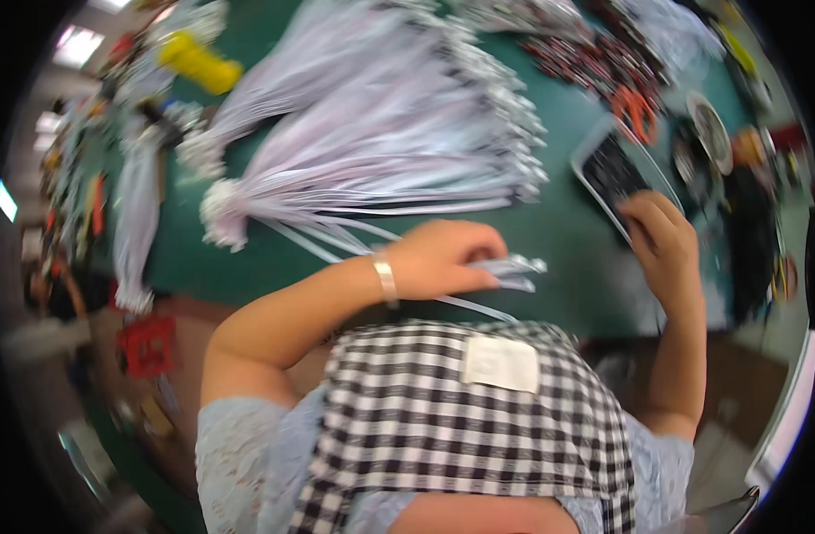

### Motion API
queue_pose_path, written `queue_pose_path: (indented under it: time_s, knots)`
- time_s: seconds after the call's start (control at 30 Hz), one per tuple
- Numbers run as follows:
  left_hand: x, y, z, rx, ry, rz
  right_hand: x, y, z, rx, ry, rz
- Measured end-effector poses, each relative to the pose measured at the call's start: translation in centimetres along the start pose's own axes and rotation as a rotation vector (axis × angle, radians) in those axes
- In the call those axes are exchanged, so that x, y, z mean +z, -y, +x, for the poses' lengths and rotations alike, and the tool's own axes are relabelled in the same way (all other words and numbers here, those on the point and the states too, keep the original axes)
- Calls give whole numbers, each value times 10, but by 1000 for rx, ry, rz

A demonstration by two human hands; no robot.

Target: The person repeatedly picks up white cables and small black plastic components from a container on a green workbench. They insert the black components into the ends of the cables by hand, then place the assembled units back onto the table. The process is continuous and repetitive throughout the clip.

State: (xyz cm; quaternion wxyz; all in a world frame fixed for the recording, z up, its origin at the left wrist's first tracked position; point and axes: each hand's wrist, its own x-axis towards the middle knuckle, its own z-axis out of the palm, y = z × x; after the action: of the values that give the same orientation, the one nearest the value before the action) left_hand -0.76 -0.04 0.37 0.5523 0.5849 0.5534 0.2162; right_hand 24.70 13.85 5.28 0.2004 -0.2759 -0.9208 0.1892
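Note:
My left hand (439,259) is closed round a few white cables (514,265) near their connector ends, which stick out past the thumb. Those cables trail back to the left under my wrist toward a large fanned bundle of white cables (363,133) on the green table. At the right, the fingers of my right hand (664,233) are bent down into a shallow white tray (584,171) that holds small dark parts (614,167). Its fingertips are pressed together at the tray's contents; whatever they pinch is too small to make out.
Orange-handled scissors (634,114) lie beyond the tray, next to a heap of red and black parts (585,67). A round roll (710,133) stands at the right. Another white cable bundle (136,214) hangs over the table's left side, near a yellow object (198,62).

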Motion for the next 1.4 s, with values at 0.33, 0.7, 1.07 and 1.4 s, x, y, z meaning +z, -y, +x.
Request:
queue_pose_path:
  time_s: [0.33, 0.7, 1.07, 1.4]
  knots:
    - [8, -9, 15, -86, 113, -266, 47, 4, -47, -115, 238, -128]
    - [16, 3, 13, -104, 16, -480, 64, 46, -21, 151, -135, 600]
    - [17, 4, 11, -108, -57, -608, 84, 51, -27, -8, -217, 465]
    - [20, 8, 11, -138, -76, -694, 95, 51, -26, 71, -335, 610]
